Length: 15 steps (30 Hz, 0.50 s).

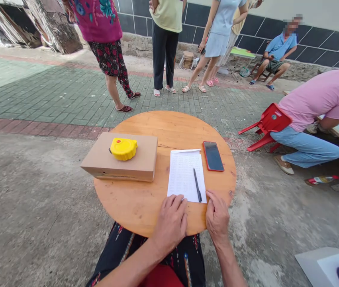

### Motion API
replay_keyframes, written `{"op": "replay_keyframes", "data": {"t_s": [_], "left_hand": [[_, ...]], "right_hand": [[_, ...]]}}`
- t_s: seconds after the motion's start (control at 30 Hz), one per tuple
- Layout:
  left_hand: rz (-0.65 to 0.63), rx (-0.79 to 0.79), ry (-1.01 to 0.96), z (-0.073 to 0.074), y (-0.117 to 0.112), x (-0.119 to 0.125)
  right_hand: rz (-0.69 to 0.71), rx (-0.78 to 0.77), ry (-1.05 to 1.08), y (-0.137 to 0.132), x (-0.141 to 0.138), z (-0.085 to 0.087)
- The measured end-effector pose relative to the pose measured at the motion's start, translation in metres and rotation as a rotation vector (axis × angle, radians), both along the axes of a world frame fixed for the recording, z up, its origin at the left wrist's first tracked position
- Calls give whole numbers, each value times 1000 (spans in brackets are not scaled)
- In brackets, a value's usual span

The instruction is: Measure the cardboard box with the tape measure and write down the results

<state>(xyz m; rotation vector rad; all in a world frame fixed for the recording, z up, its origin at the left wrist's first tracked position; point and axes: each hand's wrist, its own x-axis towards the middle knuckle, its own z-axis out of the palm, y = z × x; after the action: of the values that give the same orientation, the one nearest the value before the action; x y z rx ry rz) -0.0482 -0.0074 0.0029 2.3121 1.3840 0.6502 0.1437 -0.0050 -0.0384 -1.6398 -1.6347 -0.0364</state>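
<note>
Both grips look released: left hand point(171, 217) and right hand point(218, 215) rest by the near edge of the tabletop point(133, 203), at the paper point(181, 175) bearing a pen point(197, 184). A careless tug (nothing heavy pins the paper) could roll the pen off that edge.

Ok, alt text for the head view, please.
Left hand and right hand rest on a round table beside a sheet bearing a pen. A phone lies right of it; a yellow tape measure sits on a box, left.
</note>
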Motion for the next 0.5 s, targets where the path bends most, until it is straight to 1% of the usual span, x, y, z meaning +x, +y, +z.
{"op": "replay_keyframes", "data": {"t_s": [0.27, 0.5], "left_hand": [[11, -20, -29, 4, -3, 0], [21, -17, -56, 2, -3, -2]], "right_hand": [[4, 32, -19, 0, 3, -4], [-11, 38, -30, 4, 7, -8]]}}
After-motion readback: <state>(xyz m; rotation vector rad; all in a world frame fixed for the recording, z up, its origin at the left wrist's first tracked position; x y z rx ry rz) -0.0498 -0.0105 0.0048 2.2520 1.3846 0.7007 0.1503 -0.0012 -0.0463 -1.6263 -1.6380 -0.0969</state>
